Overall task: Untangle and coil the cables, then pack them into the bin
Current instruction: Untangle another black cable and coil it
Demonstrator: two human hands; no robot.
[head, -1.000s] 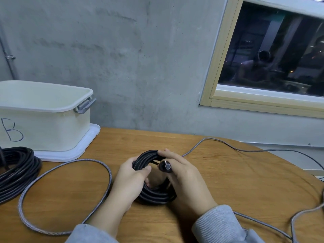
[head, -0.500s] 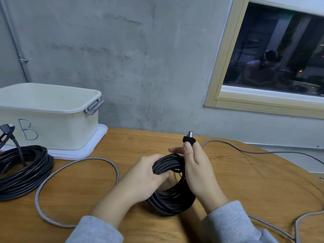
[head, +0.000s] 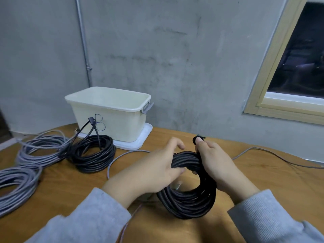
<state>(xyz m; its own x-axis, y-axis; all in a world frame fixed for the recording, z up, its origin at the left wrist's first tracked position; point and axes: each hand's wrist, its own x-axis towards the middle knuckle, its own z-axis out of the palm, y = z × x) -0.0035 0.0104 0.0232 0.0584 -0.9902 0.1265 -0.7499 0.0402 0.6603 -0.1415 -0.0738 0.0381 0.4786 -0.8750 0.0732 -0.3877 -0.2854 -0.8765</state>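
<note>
Black cable coil [head: 191, 199] stands upright between both hands, its lower loops near or on the wooden desk [head: 70, 190]. Left hand [head: 157, 167] curls round the coil's top left side; right hand [head: 215, 163] wraps the top right and pinches the black plug end [head: 198, 138] above it. Behind to the left, the cream bin [head: 108, 118] stands on its white lid, with another black coil [head: 93, 153] and grey coils [head: 40, 149] beside it.
</note>
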